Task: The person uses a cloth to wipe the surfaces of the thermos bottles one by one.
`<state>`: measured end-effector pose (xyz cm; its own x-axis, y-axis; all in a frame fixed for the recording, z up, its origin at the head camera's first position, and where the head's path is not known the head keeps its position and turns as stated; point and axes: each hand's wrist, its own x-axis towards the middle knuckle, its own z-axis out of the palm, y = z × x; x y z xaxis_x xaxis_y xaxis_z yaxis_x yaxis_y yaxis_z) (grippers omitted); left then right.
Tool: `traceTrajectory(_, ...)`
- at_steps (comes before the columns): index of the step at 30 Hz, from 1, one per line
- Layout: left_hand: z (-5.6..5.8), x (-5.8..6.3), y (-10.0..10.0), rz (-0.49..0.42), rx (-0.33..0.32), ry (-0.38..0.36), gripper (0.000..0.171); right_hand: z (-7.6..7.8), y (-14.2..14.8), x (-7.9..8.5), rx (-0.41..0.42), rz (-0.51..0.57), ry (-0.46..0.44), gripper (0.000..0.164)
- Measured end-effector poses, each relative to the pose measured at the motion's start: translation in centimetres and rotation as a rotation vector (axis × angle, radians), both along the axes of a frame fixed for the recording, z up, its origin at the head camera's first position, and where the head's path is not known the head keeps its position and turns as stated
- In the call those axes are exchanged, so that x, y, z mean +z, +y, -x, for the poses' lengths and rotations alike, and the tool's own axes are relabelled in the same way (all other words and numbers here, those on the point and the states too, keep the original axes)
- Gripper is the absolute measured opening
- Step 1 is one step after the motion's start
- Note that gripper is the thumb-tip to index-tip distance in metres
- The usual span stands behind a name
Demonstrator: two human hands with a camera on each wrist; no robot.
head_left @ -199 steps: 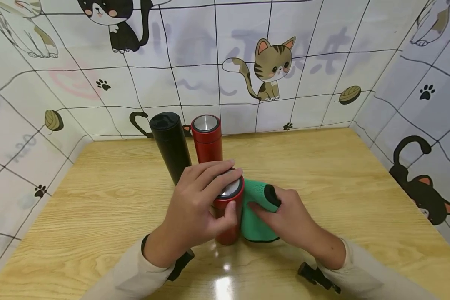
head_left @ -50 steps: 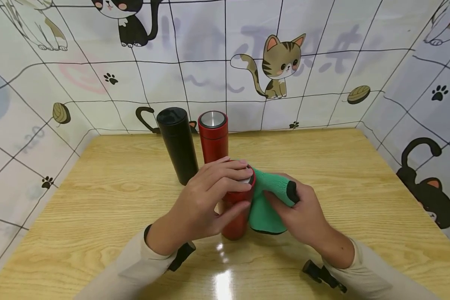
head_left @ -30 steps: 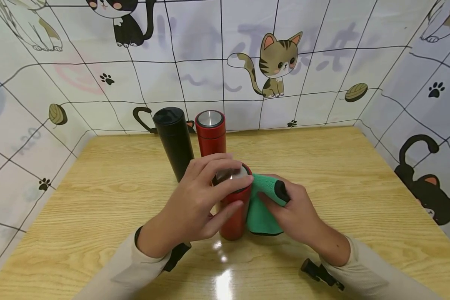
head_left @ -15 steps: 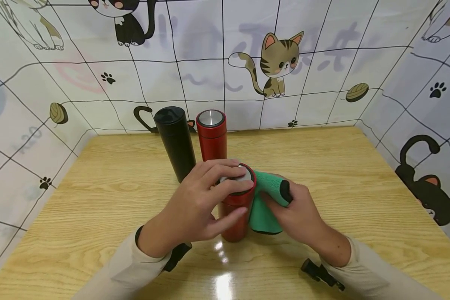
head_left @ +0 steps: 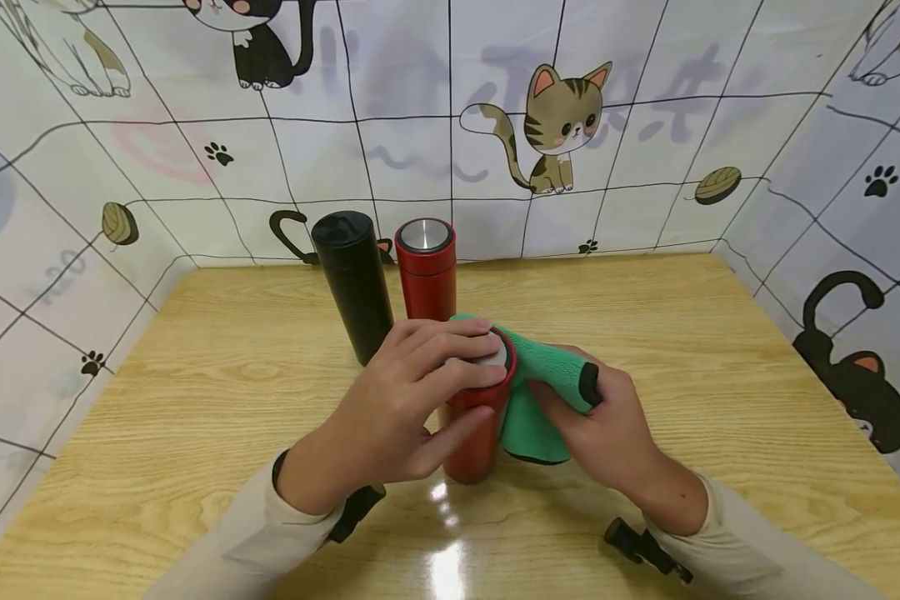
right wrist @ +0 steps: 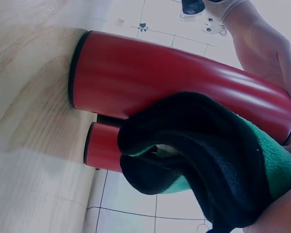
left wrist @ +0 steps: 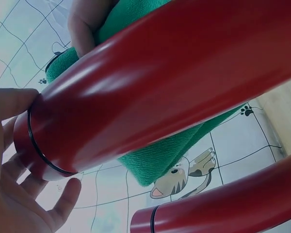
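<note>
A red thermos (head_left: pixel 474 442) with a silver-topped lid stands upright on the table. My left hand (head_left: pixel 397 404) grips its lid from above and the left, fingers over the top and thumb along the near side. A green cloth (head_left: pixel 534 429) with black edging is in my right hand (head_left: pixel 611 425), pinched between thumb and fingers against the thermos's right side. Part of it reaches behind the thermos and shows past the lid. In the right wrist view, the cloth's dark folded edge (right wrist: pixel 184 131) overlaps the thermos, and the right fingers are mostly hidden.
Behind the held thermos stand a second red thermos (head_left: pixel 427 287) and a black one (head_left: pixel 356 292), both upright and close together. The wooden table (head_left: pixel 217 417) meets cat-patterned sheeting (head_left: pixel 390 75) at the back and sides. Each wrist wears a small black camera mount.
The cloth now wraps farther round the back of the thermos, showing behind the lid. My right hand has shifted slightly right and back and forth. The left hand keeps the lid; the rear thermoses stay put.
</note>
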<state>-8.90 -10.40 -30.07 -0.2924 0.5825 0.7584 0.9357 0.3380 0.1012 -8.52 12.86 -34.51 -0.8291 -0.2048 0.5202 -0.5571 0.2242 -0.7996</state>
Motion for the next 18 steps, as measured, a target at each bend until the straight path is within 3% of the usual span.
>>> traceTrajectory(8,-0.23,0.15,-0.38,-0.011,-0.008,-0.05,0.027,0.48,0.22,-0.32,0.025,-0.206,-0.126,0.022)
traceTrajectory(18,-0.12,0.36,-0.29,-0.032,-0.006,-0.022,0.023,0.05,0.08,-0.03,-0.024,-0.058,-0.048,0.027)
